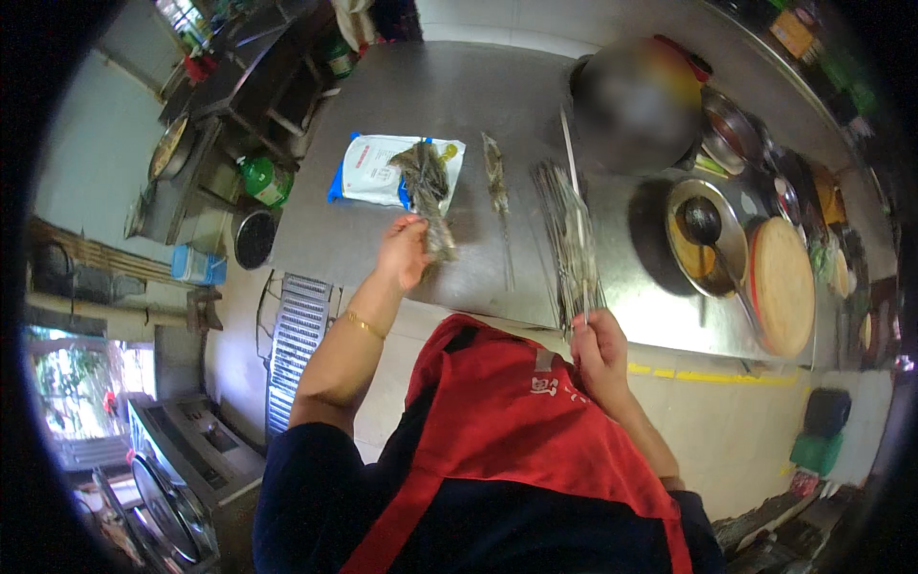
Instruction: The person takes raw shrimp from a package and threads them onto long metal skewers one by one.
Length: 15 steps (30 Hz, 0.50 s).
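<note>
My left hand [405,252] grips a limp, folded grey-brown strip of food [424,183], whose exact kind I cannot tell. Its far part lies over a white and blue plastic package [369,168] that bears writing. In my right hand [599,347] is a long, thin, pale skewer [569,147], pointing away from me. Beneath it a bundle of thin skewers [551,215] reaches over the near table edge. Between my hands, a similar piece of food on a skewer [495,172] rests on the metal table [437,79].
Right of the skewers stand a metal bowl with a ladle [699,219] and a round wooden board [782,287]. A large round object [638,107], blurred, stands at the back right. On the left are a green bottle [265,179] and a metal slatted stool or rack [297,344].
</note>
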### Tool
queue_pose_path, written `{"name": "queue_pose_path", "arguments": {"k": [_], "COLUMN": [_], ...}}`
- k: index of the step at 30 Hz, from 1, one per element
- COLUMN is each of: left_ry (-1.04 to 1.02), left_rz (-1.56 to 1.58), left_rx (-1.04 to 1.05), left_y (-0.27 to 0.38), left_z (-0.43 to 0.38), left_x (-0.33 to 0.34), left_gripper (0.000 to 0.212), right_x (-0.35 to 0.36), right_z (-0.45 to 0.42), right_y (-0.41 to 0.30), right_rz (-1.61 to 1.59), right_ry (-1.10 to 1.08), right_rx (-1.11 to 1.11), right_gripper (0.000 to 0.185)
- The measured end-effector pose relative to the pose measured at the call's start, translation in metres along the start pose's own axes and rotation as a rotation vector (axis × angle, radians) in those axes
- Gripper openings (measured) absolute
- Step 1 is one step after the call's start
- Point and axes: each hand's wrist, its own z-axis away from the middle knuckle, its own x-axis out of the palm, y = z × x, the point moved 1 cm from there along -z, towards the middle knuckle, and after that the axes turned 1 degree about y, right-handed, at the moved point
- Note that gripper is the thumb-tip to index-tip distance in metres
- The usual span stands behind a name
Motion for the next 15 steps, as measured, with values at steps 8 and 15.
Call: {"name": "queue_pose_path", "arguments": {"k": [8,15], "left_ry": [-0.307,-0.465], "left_rz": [-0.033,0.116], "left_rx": [0.207,-0.013], "left_y": [0.011,0.026], "left_z": [0.117,0.138], "left_x": [0.118,0.108], "left_gripper": [0.013,0.008], "right_x": [0.051,0.056], "right_z": [-0.056,-0.063], "right_y": [-0.06,-0.059], "right_rz": [0.228,-0.097], "right_ry": [0.004,-0.091], "right_rx": [-0.317,-0.236], "right_gripper": [0.021,0.022]}}
